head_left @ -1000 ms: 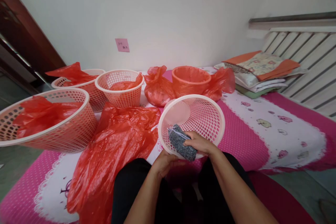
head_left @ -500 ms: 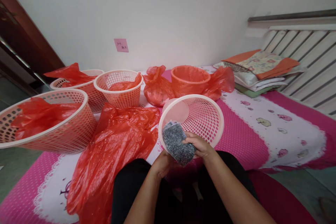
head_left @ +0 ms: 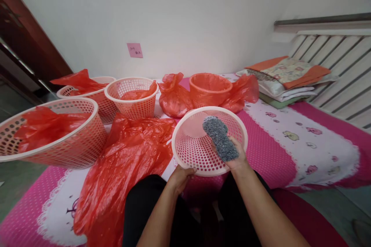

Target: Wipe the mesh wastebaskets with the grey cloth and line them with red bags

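Observation:
A pale pink perforated plastic basket [head_left: 185,144] tilts toward me above my lap, its mouth facing up and partly my way. My left hand [head_left: 181,179] is closed on its near left rim, thumb over the edge and the other fingers mostly hidden below. My right hand [head_left: 238,155] reaches over the near right rim and holds a grey speckled, fuzzy cloth [head_left: 220,137] in front of the basket's inside. The cloth looks narrowed in the middle and covers most of the right fingers.
Red plastic film [head_left: 130,158] lies to my left. Further left stand several pink baskets [head_left: 95,139] holding red bags. Behind mine are an orange-red basket [head_left: 210,87] and a knotted red bag [head_left: 174,96]. Folded fabrics [head_left: 292,75] are stacked at the right by the white railing [head_left: 342,69].
My right hand has carried the cloth up and right, off the basket's near left edge. The basket now tips more upright toward me. My left thumb has come onto its rim.

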### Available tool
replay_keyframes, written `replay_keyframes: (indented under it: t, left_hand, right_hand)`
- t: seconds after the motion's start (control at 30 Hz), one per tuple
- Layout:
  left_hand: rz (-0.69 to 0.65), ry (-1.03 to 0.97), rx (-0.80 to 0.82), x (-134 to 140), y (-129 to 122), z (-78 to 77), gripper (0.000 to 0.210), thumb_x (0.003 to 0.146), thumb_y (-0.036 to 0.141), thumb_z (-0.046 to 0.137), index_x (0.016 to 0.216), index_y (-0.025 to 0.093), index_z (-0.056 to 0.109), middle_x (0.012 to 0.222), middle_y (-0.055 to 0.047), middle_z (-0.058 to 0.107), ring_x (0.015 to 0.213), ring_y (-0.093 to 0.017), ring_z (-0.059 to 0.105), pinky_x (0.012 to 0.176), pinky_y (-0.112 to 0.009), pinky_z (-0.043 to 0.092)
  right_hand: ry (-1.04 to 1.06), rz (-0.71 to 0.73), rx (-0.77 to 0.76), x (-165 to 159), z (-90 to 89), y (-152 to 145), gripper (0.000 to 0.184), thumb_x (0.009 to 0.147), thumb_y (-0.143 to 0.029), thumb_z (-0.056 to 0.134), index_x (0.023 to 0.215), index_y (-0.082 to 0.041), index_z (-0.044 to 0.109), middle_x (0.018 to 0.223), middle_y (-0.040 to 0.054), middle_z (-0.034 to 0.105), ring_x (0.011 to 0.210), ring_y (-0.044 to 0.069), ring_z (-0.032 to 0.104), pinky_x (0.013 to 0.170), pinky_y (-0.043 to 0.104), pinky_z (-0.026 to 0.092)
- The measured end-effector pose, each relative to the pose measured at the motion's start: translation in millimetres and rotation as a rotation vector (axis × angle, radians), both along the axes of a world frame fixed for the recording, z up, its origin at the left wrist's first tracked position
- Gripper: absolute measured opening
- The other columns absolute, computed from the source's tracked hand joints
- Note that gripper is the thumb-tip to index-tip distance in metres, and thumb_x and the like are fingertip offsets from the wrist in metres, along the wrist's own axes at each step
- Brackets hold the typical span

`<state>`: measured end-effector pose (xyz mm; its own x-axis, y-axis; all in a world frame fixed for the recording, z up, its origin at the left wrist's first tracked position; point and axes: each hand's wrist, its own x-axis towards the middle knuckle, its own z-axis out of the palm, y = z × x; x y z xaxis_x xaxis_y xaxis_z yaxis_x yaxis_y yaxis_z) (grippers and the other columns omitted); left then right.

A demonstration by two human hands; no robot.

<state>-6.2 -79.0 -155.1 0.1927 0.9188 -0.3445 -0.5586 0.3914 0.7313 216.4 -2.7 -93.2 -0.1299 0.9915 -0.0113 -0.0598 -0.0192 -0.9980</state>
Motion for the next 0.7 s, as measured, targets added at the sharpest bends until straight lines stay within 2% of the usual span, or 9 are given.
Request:
replay_keyframes:
  t: [0.1, 0.2, 0.27, 0.37, 0.43, 0.5, 0.6, 0.7]
  left_hand:
    - [-0.038, 0.010, -0.029, -1.7, -1.6, 0.5, 0.044, 0.065, 0.013, 0.089, 0.105, 0.013, 0.070, 0.093, -0.011, 0.079, 0.079, -0.022, 0.074, 0.076, -0.034, 0.059]
    - [-0.083, 0.005, -0.056, -2.2, -2.2, 3.2, 0.037, 0.072, 0.016, 0.085, 0.106, 0.012, 0.069, 0.097, -0.015, 0.080, 0.085, -0.029, 0.078, 0.080, -0.043, 0.063]
    - [-0.091, -0.008, -0.052, -1.5, -2.2, 5.3, 0.036, 0.073, 0.015, 0.083, 0.107, 0.013, 0.068, 0.098, -0.015, 0.080, 0.086, -0.029, 0.078, 0.082, -0.044, 0.063]
    - [-0.081, -0.028, -0.029, 0.3, -2.7, 8.1, 0.047, 0.067, 0.009, 0.087, 0.111, 0.013, 0.070, 0.107, -0.014, 0.080, 0.093, -0.027, 0.077, 0.087, -0.039, 0.062]
    - [-0.087, -0.037, -0.018, 1.4, -3.6, 9.5, 0.055, 0.061, 0.005, 0.090, 0.113, 0.013, 0.073, 0.109, -0.014, 0.080, 0.093, -0.025, 0.076, 0.085, -0.035, 0.060]
    - [-0.109, -0.045, -0.011, 2.1, -4.7, 10.4, 0.058, 0.056, 0.005, 0.093, 0.112, 0.011, 0.075, 0.104, -0.014, 0.081, 0.088, -0.024, 0.075, 0.080, -0.032, 0.057]
    - [-0.139, -0.052, -0.008, 2.5, -5.6, 11.2, 0.052, 0.056, 0.008, 0.093, 0.105, 0.009, 0.078, 0.097, -0.014, 0.081, 0.083, -0.023, 0.075, 0.081, -0.033, 0.057]
    - [-0.135, -0.046, -0.015, 2.8, -5.6, 11.8, 0.043, 0.057, 0.007, 0.089, 0.098, 0.012, 0.079, 0.097, -0.013, 0.082, 0.089, -0.025, 0.076, 0.088, -0.037, 0.059]
  right_hand:
    - [0.159, -0.123, -0.033, 0.1, 3.7, -2.4, 0.050, 0.083, -0.067, 0.060, 0.104, -0.023, 0.071, 0.091, 0.0118, 0.078, 0.088, 0.032, 0.074, 0.074, 0.045, 0.062]
    - [0.248, -0.135, -0.074, -4.0, 7.7, -5.8, 0.050, 0.081, -0.064, 0.070, 0.109, -0.024, 0.070, 0.095, 0.0103, 0.080, 0.092, 0.032, 0.075, 0.077, 0.045, 0.063]
    - [0.274, -0.105, -0.133, -8.3, 10.4, -8.7, 0.048, 0.079, -0.061, 0.075, 0.109, -0.023, 0.070, 0.095, 0.0097, 0.080, 0.092, 0.031, 0.076, 0.080, 0.045, 0.063]
    - [0.259, -0.045, -0.216, -15.5, 13.2, -13.7, 0.044, 0.079, -0.055, 0.079, 0.106, -0.021, 0.070, 0.095, 0.0095, 0.080, 0.089, 0.029, 0.077, 0.081, 0.043, 0.062]
    - [0.188, 0.010, -0.214, -19.8, 13.5, -16.9, 0.045, 0.081, -0.056, 0.078, 0.107, -0.020, 0.069, 0.094, 0.0090, 0.079, 0.086, 0.028, 0.076, 0.079, 0.042, 0.061]
    - [0.023, 0.089, -0.157, -23.5, 12.8, -19.4, 0.045, 0.081, -0.056, 0.076, 0.107, -0.019, 0.069, 0.093, 0.0076, 0.079, 0.085, 0.027, 0.075, 0.077, 0.041, 0.060]
    - [-0.332, 0.215, 0.016, -29.1, 12.3, -22.5, 0.037, 0.082, -0.047, 0.074, 0.104, -0.018, 0.071, 0.096, 0.0062, 0.078, 0.089, 0.026, 0.073, 0.080, 0.039, 0.057]
    - [-0.527, 0.307, 0.129, -36.0, 15.9, -27.7, 0.037, 0.078, -0.034, 0.074, 0.111, -0.018, 0.072, 0.104, 0.0055, 0.078, 0.095, 0.026, 0.071, 0.086, 0.037, 0.055]
